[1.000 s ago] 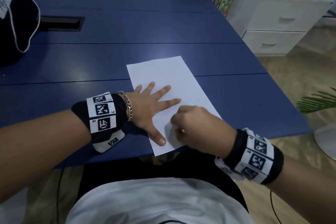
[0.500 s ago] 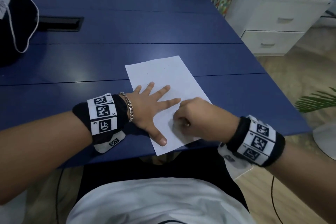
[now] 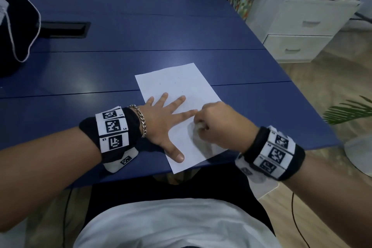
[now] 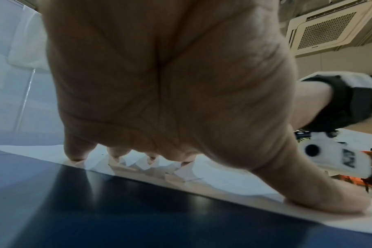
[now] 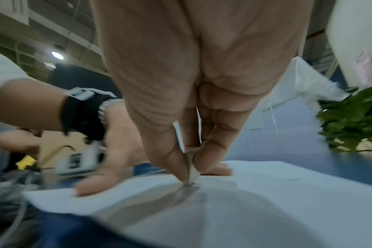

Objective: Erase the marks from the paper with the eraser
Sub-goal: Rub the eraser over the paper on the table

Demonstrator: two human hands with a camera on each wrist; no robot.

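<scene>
A white sheet of paper point(image 3: 182, 84) lies slanted near the front edge of the blue table point(image 3: 120, 66), with a few faint marks on its far half. My left hand point(image 3: 167, 119) lies flat on the sheet's left side with fingers spread, thumb point(image 4: 329, 203) pressed near the bottom corner. My right hand point(image 3: 203, 125) pinches a small white eraser point(image 5: 191, 172) between thumb and fingers. In the right wrist view the eraser's tip touches the paper point(image 5: 265, 193), just right of my left forefinger. From the head view the eraser is mostly hidden by the fist.
A black bag with a white cord point(image 3: 16, 26) sits at the table's far left beside a dark cable slot point(image 3: 62, 29). White drawers point(image 3: 298, 30) and a green plant point(image 3: 350, 109) stand off the table's right side. The table's front edge runs just under my wrists.
My right hand with the eraser has slid up the paper, away from me and toward my left forefinger. My left hand has stayed flat in the same place.
</scene>
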